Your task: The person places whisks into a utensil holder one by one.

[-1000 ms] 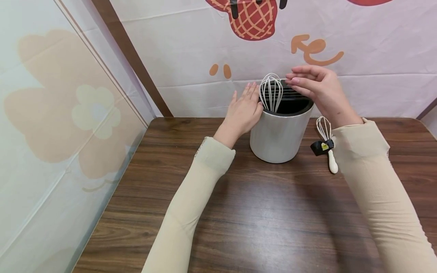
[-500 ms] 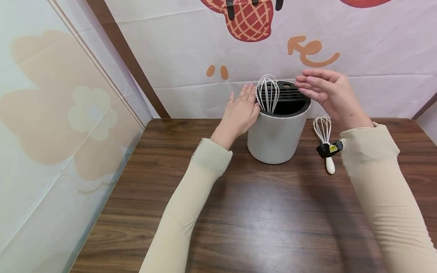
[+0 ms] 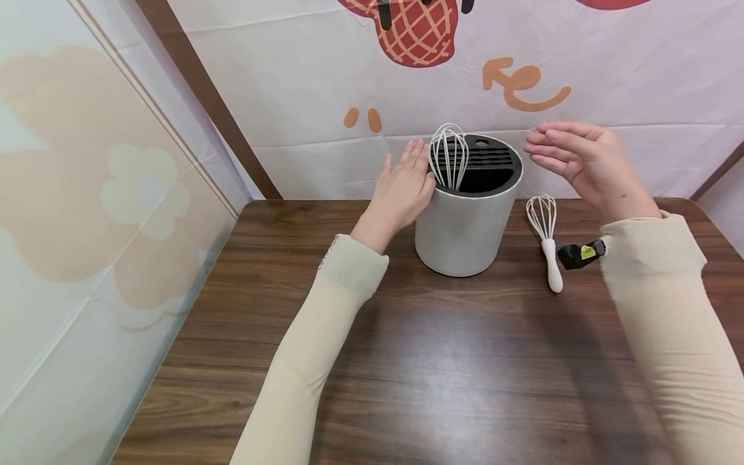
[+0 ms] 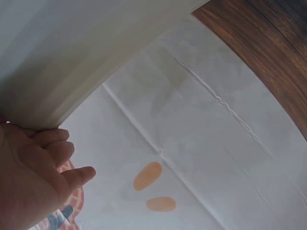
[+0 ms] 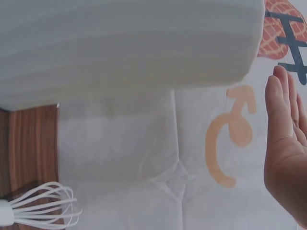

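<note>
The right hand [image 3: 593, 161], empty, fingers loosely straight, has drawn away from the white holder [image 3: 459, 236] between the hands; only the left hand [image 3: 401, 190], fingers extended, touches it now. A whisk [image 3: 448, 158] stands inside, beside the left hand; a smaller whisk [image 3: 548, 248] lies near the right wrist.

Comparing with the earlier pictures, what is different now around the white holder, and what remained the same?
The right hand moved rightward and, in the head view, no longer overlaps the white holder; it holds nothing. The black wrist device moved along and no longer covers the lying whisk. Unchanged: the left hand at the holder's left side, the standing whisk inside the holder.
</note>
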`<state>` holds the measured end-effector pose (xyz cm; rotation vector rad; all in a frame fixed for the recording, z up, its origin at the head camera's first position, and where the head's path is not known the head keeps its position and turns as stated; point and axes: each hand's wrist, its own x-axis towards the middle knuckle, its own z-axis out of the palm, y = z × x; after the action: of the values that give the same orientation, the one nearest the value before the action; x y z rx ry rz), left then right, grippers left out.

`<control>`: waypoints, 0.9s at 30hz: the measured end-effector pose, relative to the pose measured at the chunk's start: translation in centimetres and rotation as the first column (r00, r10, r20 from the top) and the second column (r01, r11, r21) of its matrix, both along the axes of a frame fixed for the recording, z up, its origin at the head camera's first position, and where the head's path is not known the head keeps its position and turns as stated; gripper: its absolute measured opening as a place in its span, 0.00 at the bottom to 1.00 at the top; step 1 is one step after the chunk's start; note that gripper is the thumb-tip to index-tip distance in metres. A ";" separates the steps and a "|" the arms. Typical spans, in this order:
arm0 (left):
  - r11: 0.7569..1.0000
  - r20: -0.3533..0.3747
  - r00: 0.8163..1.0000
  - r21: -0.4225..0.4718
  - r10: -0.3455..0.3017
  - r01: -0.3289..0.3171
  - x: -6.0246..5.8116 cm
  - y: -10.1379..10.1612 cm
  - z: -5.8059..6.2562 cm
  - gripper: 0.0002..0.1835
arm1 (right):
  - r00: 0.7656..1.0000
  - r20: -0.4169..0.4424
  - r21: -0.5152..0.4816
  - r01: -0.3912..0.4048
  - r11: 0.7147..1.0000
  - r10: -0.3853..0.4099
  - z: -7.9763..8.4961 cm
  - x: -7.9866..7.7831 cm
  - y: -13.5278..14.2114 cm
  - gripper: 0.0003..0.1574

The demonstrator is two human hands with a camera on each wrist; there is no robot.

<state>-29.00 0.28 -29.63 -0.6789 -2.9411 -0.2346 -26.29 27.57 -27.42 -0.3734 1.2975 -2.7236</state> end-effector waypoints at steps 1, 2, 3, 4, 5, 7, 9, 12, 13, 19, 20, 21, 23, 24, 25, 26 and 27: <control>1.000 -0.002 1.000 0.002 0.000 0.000 0.0 0.0 0.0 0.30 | 1.000 0.003 0.009 0.001 1.000 -0.001 -0.1 0.0 0.2 0.12; 1.000 -0.003 1.000 0.005 0.000 0.000 0.0 -0.1 0.0 0.30 | 1.000 0.004 0.021 0.000 1.000 0.000 -0.1 0.1 0.4 0.12; 1.000 -0.003 1.000 0.008 0.001 -0.001 0.1 -0.1 0.0 0.30 | 1.000 0.006 0.030 -0.003 1.000 0.003 -0.3 0.1 0.6 0.12; 1.000 -0.004 1.000 0.010 0.001 -0.001 0.1 -0.1 0.0 0.30 | 1.000 0.008 0.040 -0.008 0.999 0.007 -0.4 0.2 0.8 0.12; 1.000 -0.004 1.000 0.009 0.001 -0.001 0.1 -0.1 0.0 0.30 | 1.000 0.008 0.046 -0.016 0.999 0.015 -0.6 0.3 1.0 0.12; 1.000 -0.006 1.000 0.009 0.000 0.000 0.0 -0.1 0.0 0.30 | 1.000 0.011 0.054 -0.029 0.998 0.029 -1.0 0.4 1.4 0.13; 1.000 -0.009 1.000 0.008 -0.002 0.002 0.0 -0.1 -0.1 0.30 | 0.999 0.012 0.060 -0.034 0.998 0.033 -1.5 0.7 1.9 0.13; 1.000 -0.007 1.000 0.012 -0.001 0.001 0.0 -0.1 -0.1 0.30 | 0.999 0.022 0.061 -0.033 0.998 0.031 -2.4 1.0 2.4 0.13; 1.000 -0.007 1.000 0.015 0.000 0.000 0.0 -0.1 -0.1 0.30 | 0.999 0.023 0.062 -0.029 0.998 0.028 -2.8 1.0 2.6 0.13; 1.000 -0.006 1.000 0.023 0.006 -0.006 0.0 -0.2 -0.1 0.30 | 0.999 0.027 0.035 -0.046 0.998 0.045 -4.5 1.5 3.4 0.15; 1.000 -0.006 1.000 0.024 0.003 -0.003 0.0 -0.2 -0.1 0.30 | 0.998 0.028 0.029 -0.048 0.998 0.048 -4.7 1.6 3.5 0.15; 1.000 -0.006 1.000 0.026 0.000 0.000 0.0 -0.1 -0.1 0.30 | 0.998 0.029 0.029 -0.048 0.998 0.047 -4.8 1.6 3.7 0.15; 1.000 -0.008 1.000 0.029 -0.006 0.006 0.0 -0.1 -0.1 0.30 | 0.999 0.032 0.032 -0.043 0.999 0.042 -5.0 1.7 3.9 0.15; 1.000 -0.008 1.000 0.030 -0.007 0.007 0.0 -0.1 -0.2 0.30 | 0.999 0.033 0.036 -0.042 0.998 0.040 -5.0 1.7 4.1 0.15; 1.000 -0.009 1.000 0.030 -0.006 0.007 0.0 -0.1 -0.2 0.30 | 0.999 0.034 0.044 -0.038 0.998 0.037 -5.1 1.8 4.2 0.14; 1.000 -0.010 1.000 0.029 -0.006 0.006 0.0 0.0 -0.2 0.30 | 0.999 0.037 0.050 -0.035 0.998 0.033 -5.1 1.8 4.3 0.14; 1.000 -0.011 1.000 0.027 -0.004 0.005 0.0 0.0 -0.2 0.30 | 0.999 0.041 0.060 -0.030 0.998 0.027 -5.1 1.8 4.4 0.14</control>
<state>-29.00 0.24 -29.84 -0.6809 -2.9207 -0.2699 -24.50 31.95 -32.51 -0.3276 1.3498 -2.6479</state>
